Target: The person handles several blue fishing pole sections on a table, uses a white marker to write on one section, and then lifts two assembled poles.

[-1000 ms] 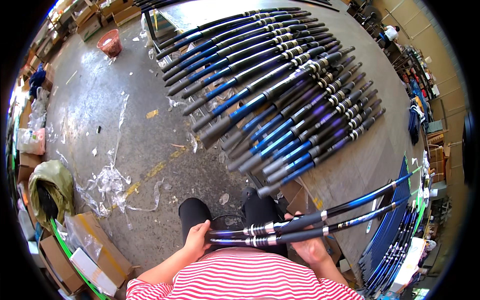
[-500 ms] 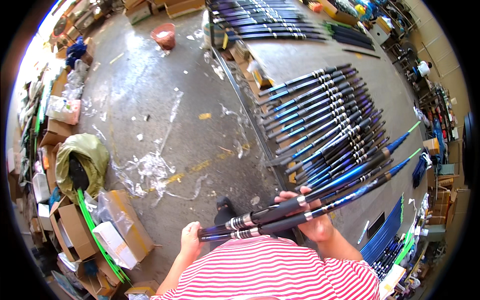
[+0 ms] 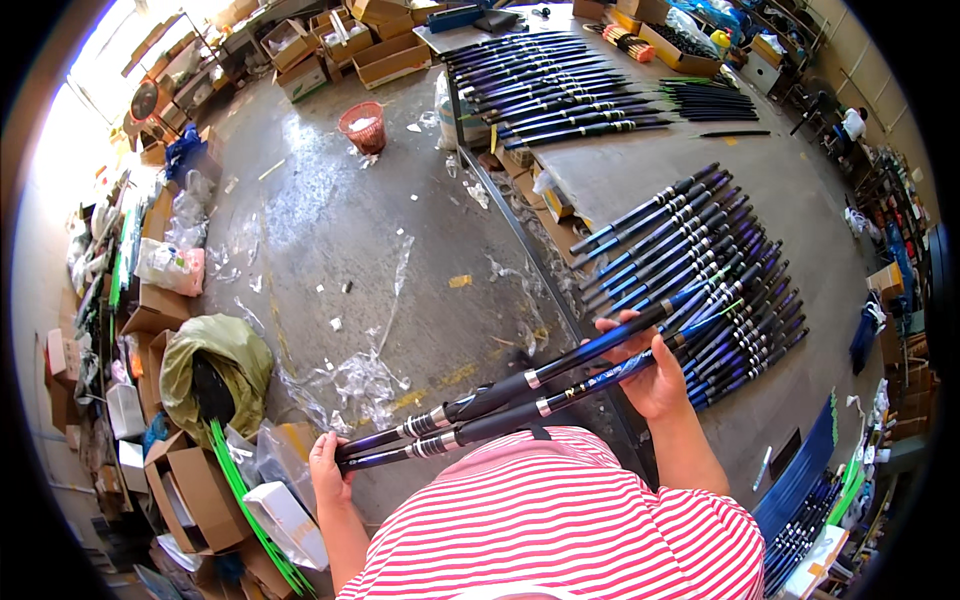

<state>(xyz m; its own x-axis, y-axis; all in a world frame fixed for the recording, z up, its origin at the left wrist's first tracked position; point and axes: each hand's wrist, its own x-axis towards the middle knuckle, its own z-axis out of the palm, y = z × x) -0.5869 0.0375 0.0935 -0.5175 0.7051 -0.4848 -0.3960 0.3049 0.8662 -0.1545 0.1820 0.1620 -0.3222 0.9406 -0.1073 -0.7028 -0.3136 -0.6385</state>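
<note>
Two fishing rods with black foam grips and silver rings, the far rod (image 3: 492, 396) and the near rod (image 3: 500, 427), lie side by side across my front. My left hand (image 3: 330, 468) is closed around their butt ends. Farther up, my right hand (image 3: 652, 378) holds the blue shafts, thumb on the near side and fingers on the far side. Beyond it, the rods' upper ends overlap a row of similar fishing rods (image 3: 690, 235) laid slantwise on the grey table (image 3: 690, 150).
More rods (image 3: 560, 90) lie at the table's far end. On the floor are a red basket (image 3: 362, 128) and crumpled clear film (image 3: 365, 385). An olive sack (image 3: 225, 345), an open carton (image 3: 205, 500) and green rods (image 3: 245, 490) stand left. Blue rods (image 3: 805, 470) lie at right.
Both rods have shifted left and are drawn back toward me. My right hand has moved from the foam grips up to the blue shafts. The view has swung too.
</note>
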